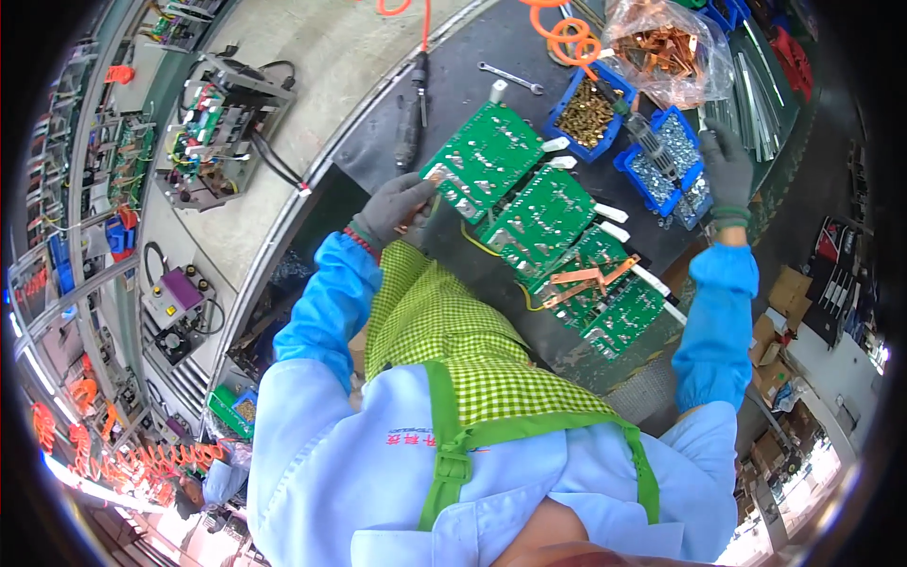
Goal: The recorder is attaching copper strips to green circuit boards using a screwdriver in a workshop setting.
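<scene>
Here, four green circuit boards (487, 156) lay on the bench (496, 47) | one blue bin (588, 151) held brass-coloured pieces (583, 115), one clear bag (709, 80) copper parts (657, 49) | left hand (395, 210) half-curled by boards, right hand (727, 170) bent; grips unclear

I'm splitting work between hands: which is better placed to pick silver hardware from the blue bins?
Probably the right hand: it is beside the blue bins of silver hardware. The left hand is farther off, at the leftmost green board.

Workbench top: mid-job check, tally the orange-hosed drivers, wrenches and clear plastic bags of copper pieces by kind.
Orange-hosed drivers: 2
Silver wrench: 1
Clear plastic bag of copper pieces: 1
Total: 4
</scene>
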`<state>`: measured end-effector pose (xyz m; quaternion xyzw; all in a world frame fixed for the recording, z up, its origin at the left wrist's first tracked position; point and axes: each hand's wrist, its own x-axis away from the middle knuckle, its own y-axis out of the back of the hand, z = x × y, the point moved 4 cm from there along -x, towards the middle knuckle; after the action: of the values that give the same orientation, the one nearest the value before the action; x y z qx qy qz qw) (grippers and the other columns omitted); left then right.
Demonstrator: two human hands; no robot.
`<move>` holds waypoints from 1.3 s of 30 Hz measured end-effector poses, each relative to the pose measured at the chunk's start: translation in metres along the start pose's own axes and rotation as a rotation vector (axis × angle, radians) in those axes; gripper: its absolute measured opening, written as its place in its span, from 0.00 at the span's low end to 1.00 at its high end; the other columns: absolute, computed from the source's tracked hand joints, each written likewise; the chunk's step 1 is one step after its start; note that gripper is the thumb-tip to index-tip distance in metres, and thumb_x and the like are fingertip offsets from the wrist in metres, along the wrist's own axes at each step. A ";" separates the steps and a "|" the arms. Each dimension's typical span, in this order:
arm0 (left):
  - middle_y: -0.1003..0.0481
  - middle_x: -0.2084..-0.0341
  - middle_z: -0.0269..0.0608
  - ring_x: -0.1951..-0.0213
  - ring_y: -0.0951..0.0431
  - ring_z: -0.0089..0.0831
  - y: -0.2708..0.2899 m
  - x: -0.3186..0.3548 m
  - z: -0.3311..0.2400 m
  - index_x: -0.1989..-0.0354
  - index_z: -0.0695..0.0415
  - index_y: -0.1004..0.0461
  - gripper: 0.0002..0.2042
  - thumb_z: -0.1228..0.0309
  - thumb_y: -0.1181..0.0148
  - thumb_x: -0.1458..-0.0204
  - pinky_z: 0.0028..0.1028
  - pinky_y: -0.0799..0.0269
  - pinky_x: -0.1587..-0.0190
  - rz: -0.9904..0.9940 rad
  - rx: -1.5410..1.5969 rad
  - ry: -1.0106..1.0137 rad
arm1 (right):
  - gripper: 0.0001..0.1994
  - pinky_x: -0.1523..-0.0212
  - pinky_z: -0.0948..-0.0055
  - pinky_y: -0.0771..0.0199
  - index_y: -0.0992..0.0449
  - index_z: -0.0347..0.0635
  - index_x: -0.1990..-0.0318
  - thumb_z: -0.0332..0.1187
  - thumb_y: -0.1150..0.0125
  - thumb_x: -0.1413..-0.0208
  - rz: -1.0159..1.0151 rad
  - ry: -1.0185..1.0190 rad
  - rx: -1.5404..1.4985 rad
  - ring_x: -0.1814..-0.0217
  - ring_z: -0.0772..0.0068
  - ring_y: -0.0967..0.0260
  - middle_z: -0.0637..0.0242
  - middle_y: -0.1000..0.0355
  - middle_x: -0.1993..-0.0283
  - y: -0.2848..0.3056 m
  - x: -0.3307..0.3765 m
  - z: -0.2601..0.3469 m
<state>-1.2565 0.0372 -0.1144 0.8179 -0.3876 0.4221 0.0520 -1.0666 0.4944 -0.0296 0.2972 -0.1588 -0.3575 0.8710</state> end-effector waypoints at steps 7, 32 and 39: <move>0.32 0.80 0.31 0.82 0.33 0.15 0.013 0.009 -0.002 0.67 0.59 0.31 0.08 0.66 0.47 0.45 0.16 0.38 0.81 0.130 0.011 0.036 | 0.10 0.59 0.67 0.30 0.24 0.43 0.60 0.30 0.40 0.50 0.345 0.456 -0.049 0.60 0.58 0.30 0.59 0.28 0.65 -0.168 0.115 0.191; 0.33 0.84 0.29 0.82 0.34 0.16 0.015 -0.004 0.008 0.72 0.59 0.30 0.10 0.66 0.48 0.44 0.18 0.38 0.79 0.293 0.007 -0.087 | 0.11 0.60 0.66 0.28 0.23 0.43 0.60 0.35 0.42 0.49 0.489 0.106 0.018 0.62 0.60 0.27 0.58 0.26 0.63 -0.290 0.137 0.160; 0.32 0.82 0.30 0.81 0.33 0.16 0.015 0.000 0.009 0.71 0.60 0.29 0.10 0.65 0.48 0.44 0.20 0.38 0.79 0.314 -0.077 -0.098 | 0.12 0.61 0.68 0.28 0.25 0.44 0.56 0.33 0.42 0.48 0.367 0.168 -0.031 0.62 0.62 0.26 0.57 0.25 0.63 -0.278 0.152 0.177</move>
<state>-1.2612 0.0228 -0.1234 0.7644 -0.5284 0.3695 -0.0020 -1.1950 0.1562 -0.0586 0.2787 -0.1319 -0.1689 0.9362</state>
